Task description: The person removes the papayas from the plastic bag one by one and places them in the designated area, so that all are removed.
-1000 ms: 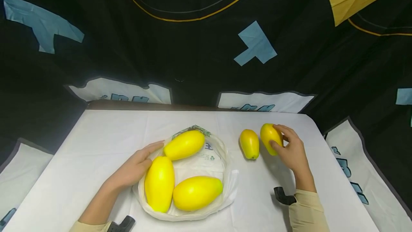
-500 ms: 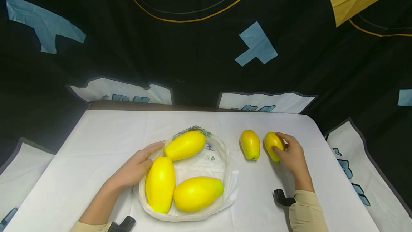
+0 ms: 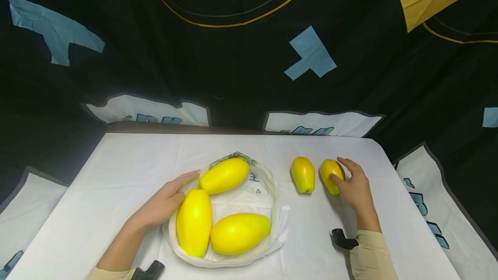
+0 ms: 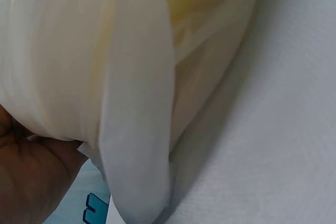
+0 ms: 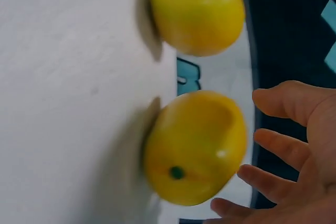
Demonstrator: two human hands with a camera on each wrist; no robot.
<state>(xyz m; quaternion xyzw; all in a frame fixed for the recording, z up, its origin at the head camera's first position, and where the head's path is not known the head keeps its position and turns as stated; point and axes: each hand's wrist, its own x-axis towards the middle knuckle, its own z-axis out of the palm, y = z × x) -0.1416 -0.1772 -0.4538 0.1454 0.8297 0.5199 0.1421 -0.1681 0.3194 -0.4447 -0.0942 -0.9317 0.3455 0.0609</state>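
Observation:
My left hand (image 3: 165, 202) holds the left rim of a white plastic bag (image 3: 268, 176), whose mouth is spread wide on the table. Three large yellow papaya-shaped fruits lie inside: one at the back (image 3: 223, 175), one on the left (image 3: 193, 224) and one in front (image 3: 240, 233). In the left wrist view the bag's side (image 4: 139, 98) hides most of that hand's fingers. To the right, two smaller yellow fruits rest on the table, the left one (image 3: 303, 174) and the right one (image 3: 330, 177). My right hand (image 3: 355, 187) is beside the right one, fingers spread and slightly apart from it (image 5: 294, 156).
A white cloth covers the table (image 3: 128, 163). Behind it hangs a black curtain (image 3: 241, 68) with blue and yellow patches. Black wrist mounts stick out near both sleeves, the right mount (image 3: 344, 239) hanging over the cloth.
My right hand has lowered the right fruit toward me onto the table, and its fingers have loosened away from it. The left hand and the bag stay put.

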